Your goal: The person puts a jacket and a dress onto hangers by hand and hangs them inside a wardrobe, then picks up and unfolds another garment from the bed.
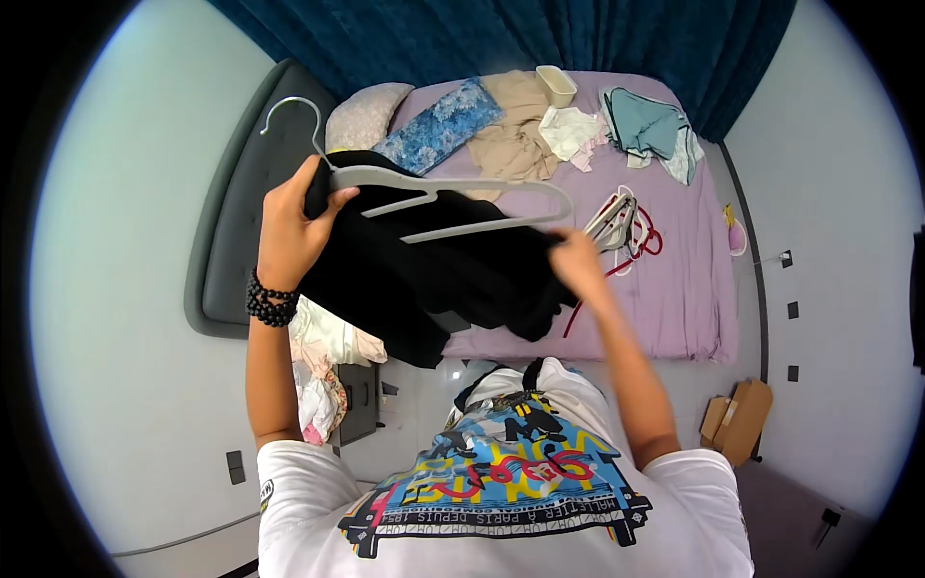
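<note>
My left hand (294, 226) is closed round the neck of a light grey clothes hanger (462, 183), gripping some black cloth there too. The hanger's metal hook points up and to the left. A black garment (453, 270) hangs from it, with one arm of the hanger bare on the right. At that side my right hand (575, 262), slightly blurred, is closed on the garment's edge near the hanger's end. What kind of garment it is cannot be made out.
Beyond my hands is a bed with a lilac sheet (674, 308). On it lie several hangers (617, 226), a blue patterned cloth (443, 125), beige cloth (515, 125), teal clothing (646, 125) and a white bin (556, 87). A cardboard box (742, 419) stands on the floor.
</note>
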The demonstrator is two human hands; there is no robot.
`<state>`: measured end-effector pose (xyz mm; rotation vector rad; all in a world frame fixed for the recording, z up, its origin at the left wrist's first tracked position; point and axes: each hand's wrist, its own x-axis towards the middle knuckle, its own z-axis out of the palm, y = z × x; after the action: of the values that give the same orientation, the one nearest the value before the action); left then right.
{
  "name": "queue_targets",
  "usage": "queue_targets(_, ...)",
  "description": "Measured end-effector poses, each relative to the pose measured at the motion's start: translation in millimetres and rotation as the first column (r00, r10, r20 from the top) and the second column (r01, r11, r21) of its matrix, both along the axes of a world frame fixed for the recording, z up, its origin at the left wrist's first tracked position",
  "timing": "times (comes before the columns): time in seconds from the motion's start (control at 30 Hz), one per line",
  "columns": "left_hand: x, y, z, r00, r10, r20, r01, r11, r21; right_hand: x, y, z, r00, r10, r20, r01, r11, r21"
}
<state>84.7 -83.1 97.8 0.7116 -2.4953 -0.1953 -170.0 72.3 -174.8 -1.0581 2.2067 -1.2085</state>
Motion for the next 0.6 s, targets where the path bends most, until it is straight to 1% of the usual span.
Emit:
queue_targets(0.03,2.1,-2.1,-4.8,1.000,-0.019,0.001,0.019,1.000,0.017,-26.4,8.4,26.7,0.979,-0.010,0.205,0.012,1.000,-0.006)
queue_targets(0.07,2.3,-4.7,-6.8,0.999,-0.040,-0.004,0.040,0.999,0.025,-46.5,14.3,71.8,0.918,-0.019,0.395,0.029,0.999,-0.019)
queue_targets(0.1,0.4,-2.6,-5.4,0.999,-0.045,-0.018,0.046,0.999,0.027,-50.9,14.8,104.1,0.882,-0.008,0.471,0.018,1.000,-0.016)
queue_targets(0.13,0.3,-4.2,-2.0,0.998,-0.054,-0.019,0.054,0.998,0.010,-51.5,13.8,124.4,0.837,0.005,0.548,0.007,1.000,-0.020)
queue_targets(0.17,0.2,-5.7,-1.5,0.999,-0.036,-0.039,0.035,0.999,-0.038,-54.0,9.4,131.2,0.811,0.063,0.581,-0.024,0.997,-0.075)
queue_targets(0.2,0.8,-6.1,-2.1,0.998,-0.015,-0.064,0.010,0.997,-0.078,-53.3,10.7,143.8,0.818,0.064,0.572,-0.022,0.997,-0.080)
queue_targets(0.23,0.1,-5.7,-0.6,0.997,-0.015,-0.074,0.009,0.997,-0.082,-52.2,12.2,162.4,0.843,-0.006,0.539,0.082,0.990,-0.116)
queue_targets(0.27,0.4,-5.8,1.9,0.995,-0.069,-0.065,0.064,0.995,-0.077,-48.5,12.2,181.6,0.858,-0.080,0.507,0.181,0.972,-0.153)
queue_targets(0.3,-1.3,-4.6,3.8,0.991,-0.123,-0.052,0.119,0.990,-0.075,-45.5,14.0,197.0,0.837,-0.135,0.531,0.284,0.936,-0.210)
queue_targets(0.33,-2.9,-1.4,3.9,0.993,-0.112,-0.032,0.109,0.990,-0.093,-52.7,16.2,203.7,0.810,-0.098,0.579,0.299,0.917,-0.263)
queue_targets(0.4,-11.7,5.5,-4.3,0.989,-0.104,-0.102,0.088,0.985,-0.146,-55.2,32.4,224.0,0.841,-0.018,0.541,0.208,0.933,-0.293)
queue_targets(0.43,-17.3,8.1,-9.2,0.986,-0.122,-0.113,0.099,0.978,-0.186,-50.9,36.3,232.8,0.843,-0.020,0.537,0.207,0.934,-0.291)
queue_targets(0.5,-27.6,13.3,-18.7,0.992,-0.107,-0.064,0.099,0.988,-0.120,-42.1,40.7,243.9,0.897,0.046,0.440,0.124,0.929,-0.350)
queue_targets(0.53,-32.7,13.4,-21.6,0.995,-0.096,-0.032,0.093,0.992,-0.091,-44.4,41.7,245.2,0.900,0.041,0.434,0.126,0.928,-0.350)
queue_targets(0.6,-36.2,3.3,-31.6,0.992,-0.101,-0.079,0.092,0.990,-0.107,-53.2,45.6,248.6,0.968,-0.021,0.252,0.150,0.852,-0.502)
